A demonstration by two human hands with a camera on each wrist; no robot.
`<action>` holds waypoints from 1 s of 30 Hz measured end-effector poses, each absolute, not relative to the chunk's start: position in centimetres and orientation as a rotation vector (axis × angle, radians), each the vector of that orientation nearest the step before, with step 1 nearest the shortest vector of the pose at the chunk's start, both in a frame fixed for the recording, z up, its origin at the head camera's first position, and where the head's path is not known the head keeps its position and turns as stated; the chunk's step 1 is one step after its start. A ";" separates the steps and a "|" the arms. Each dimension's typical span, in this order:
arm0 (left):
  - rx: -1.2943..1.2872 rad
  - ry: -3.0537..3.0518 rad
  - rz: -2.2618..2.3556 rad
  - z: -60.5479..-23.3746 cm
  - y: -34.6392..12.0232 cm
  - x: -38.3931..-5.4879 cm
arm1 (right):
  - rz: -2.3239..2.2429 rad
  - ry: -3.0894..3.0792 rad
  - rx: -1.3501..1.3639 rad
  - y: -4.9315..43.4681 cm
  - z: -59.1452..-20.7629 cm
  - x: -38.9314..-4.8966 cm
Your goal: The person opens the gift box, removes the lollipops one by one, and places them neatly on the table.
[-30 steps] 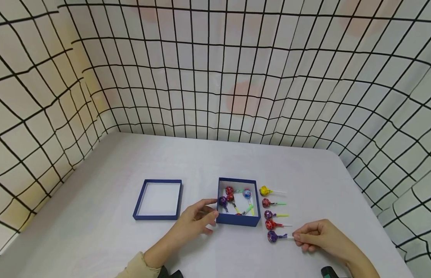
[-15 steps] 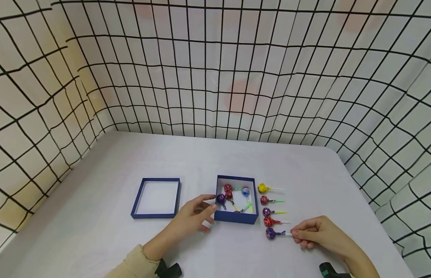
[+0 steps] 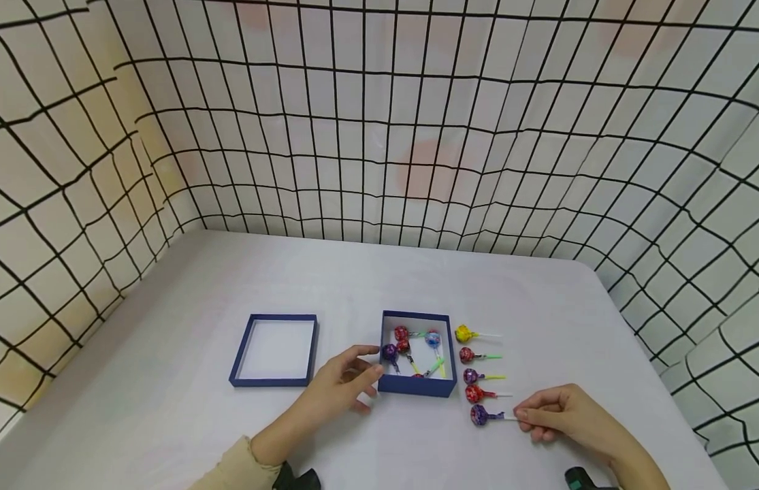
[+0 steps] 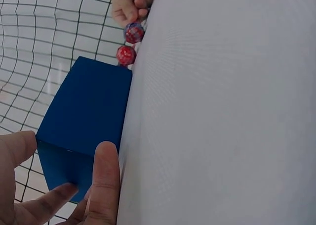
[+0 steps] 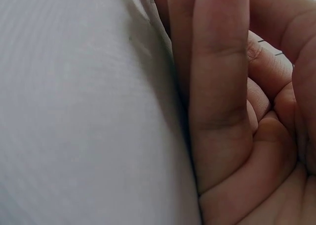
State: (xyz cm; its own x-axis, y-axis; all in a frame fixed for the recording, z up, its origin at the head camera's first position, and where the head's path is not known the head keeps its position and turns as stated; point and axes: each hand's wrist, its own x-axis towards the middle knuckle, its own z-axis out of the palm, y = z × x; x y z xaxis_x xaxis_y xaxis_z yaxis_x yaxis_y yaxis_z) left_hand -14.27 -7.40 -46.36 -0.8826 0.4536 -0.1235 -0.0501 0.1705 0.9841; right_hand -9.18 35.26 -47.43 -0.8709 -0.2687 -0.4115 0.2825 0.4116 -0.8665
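My right hand (image 3: 563, 412) pinches the white stick of a purple-wrapped lollipop (image 3: 479, 415), which lies on the table at the near end of a column of lollipops. Up the column come a red lollipop (image 3: 474, 393), a purple one (image 3: 471, 376), a dark red one (image 3: 467, 354) and a yellow one (image 3: 463, 333). To their left stands a blue open box (image 3: 418, 386) holding several more lollipops. Fingertips of my left hand (image 3: 339, 384) touch the box's left side, also seen in the left wrist view on the box wall (image 4: 89, 106). Curled fingers (image 5: 219, 86) fill the right wrist view.
A blue-rimmed lid (image 3: 275, 350) with a white inside lies on the white table (image 3: 354, 279), left of the box. Black-lined grid cloth (image 3: 379, 143) rises behind the table and at both sides.
The head view has shifted slightly. Both hands, the box and the lollipops keep their places relative to each other.
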 end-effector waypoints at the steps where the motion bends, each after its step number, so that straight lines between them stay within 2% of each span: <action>1: 0.388 2.061 1.762 -46.4 -7.4 -14.3 | -1.472 2.178 0.017 35.2 -47.4 -9.1; 18: 0.393 2.043 1.785 -46.7 -7.3 -13.8 | -1.529 2.148 -0.089 35.9 -46.8 -8.8; 24: 0.396 2.047 1.790 -46.5 -7.2 -13.8 | -1.517 2.231 0.031 35.4 -44.4 -9.4; 30: 0.373 2.059 1.795 -46.5 -7.3 -13.8 | -1.437 2.306 -0.022 32.9 -41.2 -11.2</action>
